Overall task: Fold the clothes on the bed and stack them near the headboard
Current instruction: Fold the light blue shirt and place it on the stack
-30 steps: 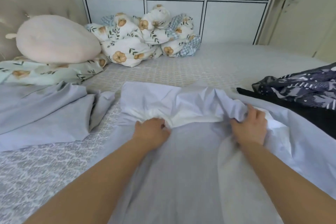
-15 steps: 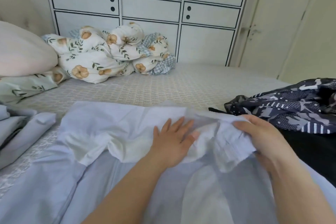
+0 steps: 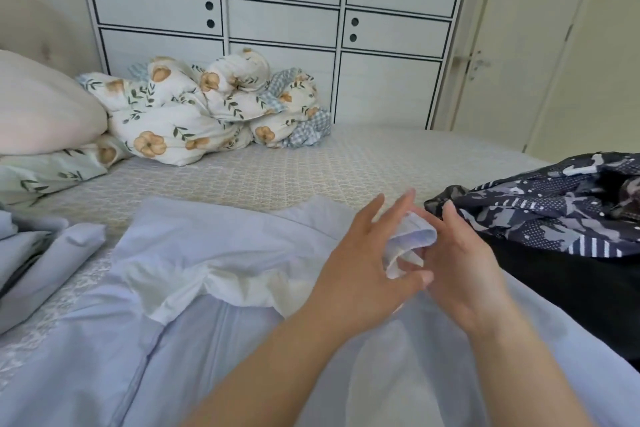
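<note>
Together both hands [image 3: 412,260] pinch the unlabelled pale-blue garment's [image 3: 214,253] cuff [image 3: 414,236].

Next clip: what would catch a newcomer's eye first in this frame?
Both hands meet at centre right, the left hand and right hand working a small edge of the pale blue garment spread across the near bed. A crumpled floral duvet is heaped at the far side against the white wardrobe, and a dark patterned garment lies at the right.

Two hands [image 3: 367,263], one light-blue garment [image 3: 214,246], one patterned garment [image 3: 554,215], two pillows [image 3: 38,107].
</note>
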